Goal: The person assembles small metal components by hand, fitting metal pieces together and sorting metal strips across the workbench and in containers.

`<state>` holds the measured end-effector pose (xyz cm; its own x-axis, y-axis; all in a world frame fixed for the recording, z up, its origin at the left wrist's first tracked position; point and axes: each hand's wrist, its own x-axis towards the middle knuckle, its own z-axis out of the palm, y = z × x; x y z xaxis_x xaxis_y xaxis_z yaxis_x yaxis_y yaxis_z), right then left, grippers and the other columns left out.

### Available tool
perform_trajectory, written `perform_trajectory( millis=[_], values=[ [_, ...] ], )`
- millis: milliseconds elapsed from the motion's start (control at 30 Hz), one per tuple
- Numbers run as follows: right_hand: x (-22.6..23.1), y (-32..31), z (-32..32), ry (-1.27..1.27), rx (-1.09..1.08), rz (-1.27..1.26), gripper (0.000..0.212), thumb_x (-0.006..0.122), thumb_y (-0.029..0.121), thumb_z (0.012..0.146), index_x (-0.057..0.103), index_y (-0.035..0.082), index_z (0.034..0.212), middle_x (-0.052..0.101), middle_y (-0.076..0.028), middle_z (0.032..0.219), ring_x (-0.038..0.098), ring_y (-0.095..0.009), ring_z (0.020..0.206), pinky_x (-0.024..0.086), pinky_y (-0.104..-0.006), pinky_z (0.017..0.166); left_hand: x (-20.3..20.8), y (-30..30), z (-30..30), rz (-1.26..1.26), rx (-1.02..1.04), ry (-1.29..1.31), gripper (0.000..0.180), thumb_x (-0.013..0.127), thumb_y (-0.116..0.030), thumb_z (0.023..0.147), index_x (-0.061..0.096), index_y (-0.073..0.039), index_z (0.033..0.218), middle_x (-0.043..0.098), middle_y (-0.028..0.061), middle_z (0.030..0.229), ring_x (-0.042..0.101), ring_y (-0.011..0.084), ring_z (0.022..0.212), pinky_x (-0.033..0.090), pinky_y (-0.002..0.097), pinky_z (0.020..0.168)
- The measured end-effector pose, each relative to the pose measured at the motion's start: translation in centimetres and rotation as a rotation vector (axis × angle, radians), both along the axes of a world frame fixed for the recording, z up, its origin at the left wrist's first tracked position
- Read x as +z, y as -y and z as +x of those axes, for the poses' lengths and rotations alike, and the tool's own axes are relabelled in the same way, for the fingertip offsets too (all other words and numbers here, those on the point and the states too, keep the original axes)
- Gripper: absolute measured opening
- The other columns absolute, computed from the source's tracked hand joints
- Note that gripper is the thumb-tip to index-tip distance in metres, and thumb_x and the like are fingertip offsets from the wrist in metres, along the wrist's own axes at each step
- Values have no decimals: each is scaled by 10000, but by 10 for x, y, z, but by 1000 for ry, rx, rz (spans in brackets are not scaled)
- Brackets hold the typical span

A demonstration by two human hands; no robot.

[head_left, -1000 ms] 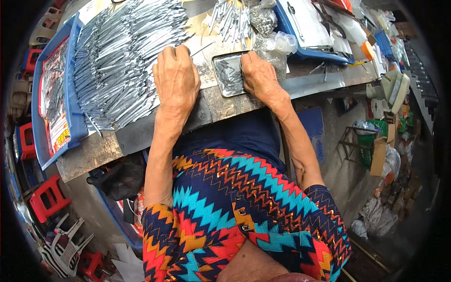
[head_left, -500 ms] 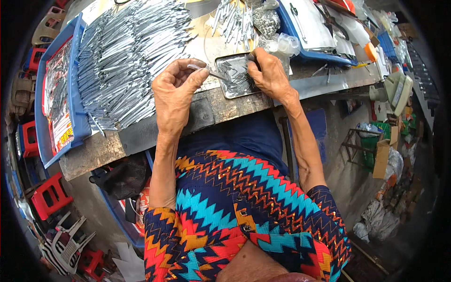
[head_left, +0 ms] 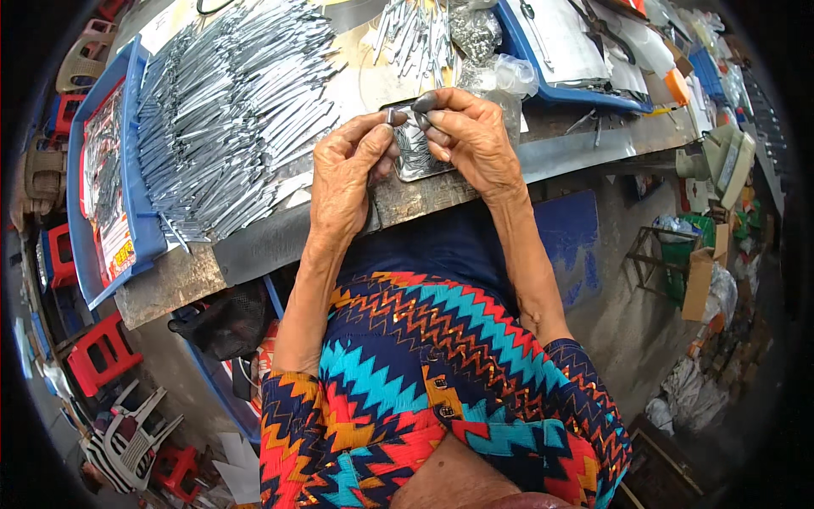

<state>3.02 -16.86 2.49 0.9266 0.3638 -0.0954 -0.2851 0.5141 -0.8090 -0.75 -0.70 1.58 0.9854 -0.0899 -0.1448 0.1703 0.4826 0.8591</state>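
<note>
My left hand and my right hand meet above the front edge of the worn workbench. Between their fingertips they pinch a small grey metal piece. Right under the hands lies a small shallow metal tray with tiny metal bits in it. A big heap of thin silver metal strips covers the bench to my left. More loose strips lie beyond the hands.
A blue tray edges the heap on the left. Clear plastic bags sit by my right hand, with another blue tray of papers behind. Red stools and white plastic chairs stand on the floor left; boxes and clutter are at right.
Both hands lifted off the bench, where they lay flat beside the small tray, and came together over it, now pinching a small metal piece between the fingertips.
</note>
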Motion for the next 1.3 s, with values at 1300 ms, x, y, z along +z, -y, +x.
perform_trajectory(
  millis=[1300],
  values=[
    [-14, -8, -4, 202, -179, -211, 116, 474, 52, 891, 506, -42, 831, 456, -18, 660, 415, -57, 535, 362, -196, 428, -1, 18, -3, 387, -64, 78, 153, 541, -143, 866, 539, -10, 942, 567, -3, 679, 439, 21, 560, 330, 147, 503]
  ],
)
